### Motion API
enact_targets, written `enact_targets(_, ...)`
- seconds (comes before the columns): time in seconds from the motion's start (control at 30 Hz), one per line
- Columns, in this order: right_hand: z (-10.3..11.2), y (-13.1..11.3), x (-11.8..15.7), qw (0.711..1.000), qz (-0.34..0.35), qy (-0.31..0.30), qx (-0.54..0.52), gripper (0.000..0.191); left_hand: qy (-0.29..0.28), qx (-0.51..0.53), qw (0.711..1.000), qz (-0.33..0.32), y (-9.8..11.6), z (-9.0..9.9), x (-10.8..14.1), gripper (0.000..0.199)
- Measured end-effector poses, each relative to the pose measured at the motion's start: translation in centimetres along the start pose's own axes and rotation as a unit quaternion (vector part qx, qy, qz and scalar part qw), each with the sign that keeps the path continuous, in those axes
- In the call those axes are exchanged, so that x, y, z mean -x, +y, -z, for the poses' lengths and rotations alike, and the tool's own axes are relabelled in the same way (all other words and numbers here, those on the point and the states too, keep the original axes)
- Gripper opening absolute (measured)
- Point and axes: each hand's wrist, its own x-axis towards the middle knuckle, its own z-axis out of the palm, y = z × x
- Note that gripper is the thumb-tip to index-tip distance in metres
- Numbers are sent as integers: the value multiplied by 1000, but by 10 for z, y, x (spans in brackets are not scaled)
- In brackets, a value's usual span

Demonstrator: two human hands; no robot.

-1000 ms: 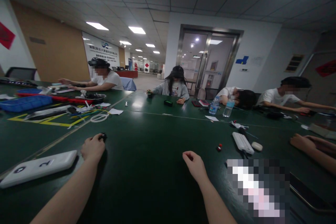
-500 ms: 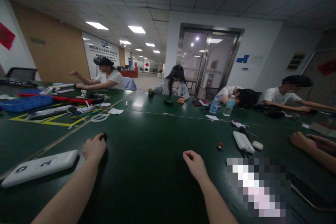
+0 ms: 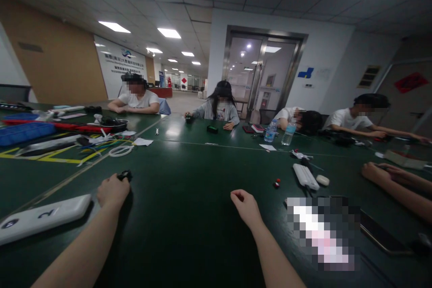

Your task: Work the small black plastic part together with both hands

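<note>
My left hand (image 3: 113, 192) is closed around a small black object (image 3: 125, 174) on the table. Most of that object is hidden by my fingers, and I cannot make out its kind. Left of this wrist lies a long white device (image 3: 64, 213) marked with a 2. My right hand (image 3: 245, 207) rests on the green tabletop (image 3: 182, 207), its fingers curled together, with nothing visible in them. A small red and dark item (image 3: 277, 183) lies to the right, apart from that hand.
On the right are a white power bank (image 3: 305, 176), a white case (image 3: 323, 180), a phone (image 3: 381, 234) and another person's hands (image 3: 378, 173). Water bottles (image 3: 288, 134) stand farther back. A blue tray (image 3: 27, 133) and cables (image 3: 120, 150) lie left. Several people sit around the table.
The view has turned slightly right. The black object shows more beyond my left fingers. The person at far left has lowered a raised hand. My right hand keeps its curled pose.
</note>
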Motion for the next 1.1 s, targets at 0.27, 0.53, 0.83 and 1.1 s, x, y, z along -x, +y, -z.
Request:
enact_targets(0.27, 0, -2, 2, 1000, -5, 3, -4, 20, 17, -81, 996, 39, 7, 5, 6, 47)
enact_targets(0.53, -1, 2, -1, 1000, 4, -4, -12, 22, 60, -74, 993, 66, 7, 1, 8, 58)
enact_targets(0.83, -1, 3, -2, 1000, 0, 1, -2, 22, 25, -60, 997, 48, 6, 4, 6, 59)
enact_targets(1.1, 0, 1, 0, 1000, -1, -5, -1, 21, 14, -52, 998, 34, 4, 3, 6, 59)
